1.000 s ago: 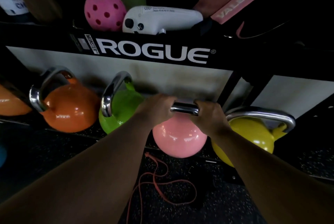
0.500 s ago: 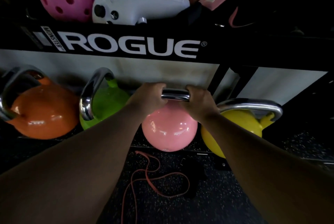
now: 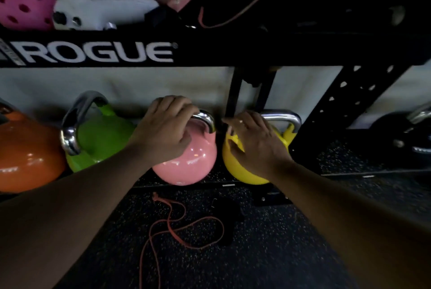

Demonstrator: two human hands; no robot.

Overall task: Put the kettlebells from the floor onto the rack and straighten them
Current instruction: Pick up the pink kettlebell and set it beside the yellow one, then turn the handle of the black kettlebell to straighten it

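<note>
On the rack's low shelf stand an orange kettlebell point(image 3: 25, 155), a green one point(image 3: 100, 139), a pink one point(image 3: 186, 162) and a yellow one point(image 3: 242, 172), side by side. My left hand point(image 3: 165, 130) is closed over the left part of the pink kettlebell's chrome handle. My right hand point(image 3: 254, 139) lies on top of the yellow kettlebell with its fingers spread, just left of that bell's chrome handle. A black kettlebell point(image 3: 394, 134) sits low at the far right, beyond the rack's upright.
The black rack beam point(image 3: 256, 51) marked ROGUE crosses above the bells. On the upper shelf lie a pink perforated ball point(image 3: 21, 2), a white device point(image 3: 102, 11) and straps. A perforated upright point(image 3: 338, 111) stands right of the yellow bell. A red cord point(image 3: 177, 223) lies on the speckled floor.
My right hand has let go of the pink kettlebell's handle and moved right onto the yellow kettlebell. The pink bell's handle has turned. The view has shifted right.
</note>
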